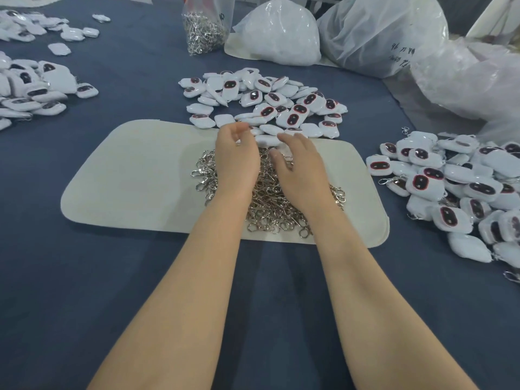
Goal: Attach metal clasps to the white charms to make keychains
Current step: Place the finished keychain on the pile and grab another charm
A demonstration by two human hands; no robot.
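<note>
Entry: clasp-fitting station, pick-up stage. Metal clasps [270, 198]: tangled heap at the centre of the felt mat [126, 175]. White charms [264, 105]: loose heap at the mat's 12 o'clock. Finished keychains [450, 187]: at 3 o'clock on the surface [84, 277]. Left hand [236, 156]: fingers curled narrow, contents cannot be told. Right hand [298, 164]: fingers relaxed, holding nothing, at the charm heap's near edge. Risks: interlocked clasps would likely lift in clumps and scatter, and nudged charms may slide into the clasps.

Your only text: handwritten "96" plus illegible characters, on the plastic bag [374, 32] right of the clasp bag [205, 32].
</note>
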